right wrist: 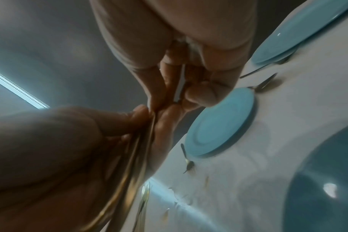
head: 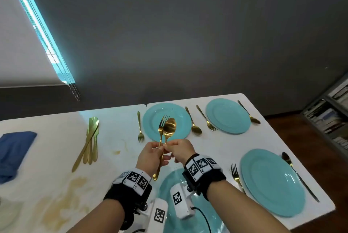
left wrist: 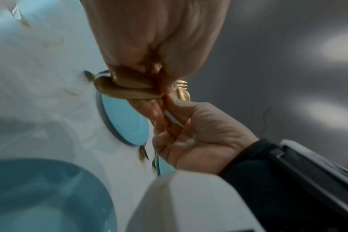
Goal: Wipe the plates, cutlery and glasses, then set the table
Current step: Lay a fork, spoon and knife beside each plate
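Above the near teal plate I hold a gold fork and a gold spoon upright, heads up. My left hand grips both handles, whose ends show under its curled fingers. Just below the spoon's bowl, my right hand pinches the spoon's stem from the right. Both hands meet in the wrist views: the left hand is wrapped round the gold handles, and the right hand pinches a thin stem.
Three more teal plates lie on the white table, each flanked by cutlery. Several gold knives are piled at the left, beside a blue cloth. Brown stains mark the near left. A shelf stands at the right.
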Tool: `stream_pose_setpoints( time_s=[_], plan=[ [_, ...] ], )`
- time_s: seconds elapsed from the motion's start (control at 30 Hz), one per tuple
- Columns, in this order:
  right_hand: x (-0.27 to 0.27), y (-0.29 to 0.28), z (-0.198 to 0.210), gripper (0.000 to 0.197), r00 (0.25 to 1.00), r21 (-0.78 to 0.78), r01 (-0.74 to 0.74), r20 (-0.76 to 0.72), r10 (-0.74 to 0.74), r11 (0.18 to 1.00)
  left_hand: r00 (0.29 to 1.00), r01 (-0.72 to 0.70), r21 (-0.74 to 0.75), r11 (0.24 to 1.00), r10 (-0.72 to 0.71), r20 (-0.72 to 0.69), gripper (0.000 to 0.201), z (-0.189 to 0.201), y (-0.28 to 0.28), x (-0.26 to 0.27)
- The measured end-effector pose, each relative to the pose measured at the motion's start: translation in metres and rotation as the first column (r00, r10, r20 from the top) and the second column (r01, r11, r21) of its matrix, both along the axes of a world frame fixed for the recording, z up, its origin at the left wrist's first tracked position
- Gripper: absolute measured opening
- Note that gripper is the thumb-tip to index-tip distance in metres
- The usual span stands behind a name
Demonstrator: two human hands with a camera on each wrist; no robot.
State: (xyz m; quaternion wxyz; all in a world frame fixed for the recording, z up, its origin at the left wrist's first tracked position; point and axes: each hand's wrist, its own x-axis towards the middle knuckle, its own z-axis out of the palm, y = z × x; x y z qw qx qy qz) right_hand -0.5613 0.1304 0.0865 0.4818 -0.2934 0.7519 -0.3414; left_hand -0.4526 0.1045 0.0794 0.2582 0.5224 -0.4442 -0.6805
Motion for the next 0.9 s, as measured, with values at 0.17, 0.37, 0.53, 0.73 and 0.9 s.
stream_pose_setpoints(
  time_s=[0.17,0.37,0.53,0.73,0.9],
  plan=[
    [-0.051,0.033,-0.007,0.012,0.997,0.017,0.058,-0.052,-0.057,0.998,0.996,-0.074,0.077,0.994,0.07,0.051,0.009,-0.011,0.029,-0.035],
    [-0.129,0.093,-0.032,0.025,0.951,0.234,-0.019,-0.294,0.089,0.972,0.98,-0.176,0.096,0.98,0.166,0.108,0.015,-0.023,0.044,-0.049],
    [-0.143,0.13,-0.067,0.026,0.878,0.446,-0.106,-0.378,0.294,0.889,0.967,-0.213,0.087,0.973,0.197,0.164,0.019,-0.034,0.053,-0.053],
    [-0.135,0.142,-0.083,0.022,0.827,0.48,-0.159,-0.412,0.382,0.863,0.954,-0.219,0.056,0.974,0.201,0.223,0.003,-0.041,0.064,-0.056],
    [-0.126,0.141,-0.089,0.02,0.849,0.467,-0.14,-0.397,0.349,0.873,0.953,-0.21,0.042,0.977,0.194,0.234,0.006,-0.043,0.069,-0.057]
  ],
)
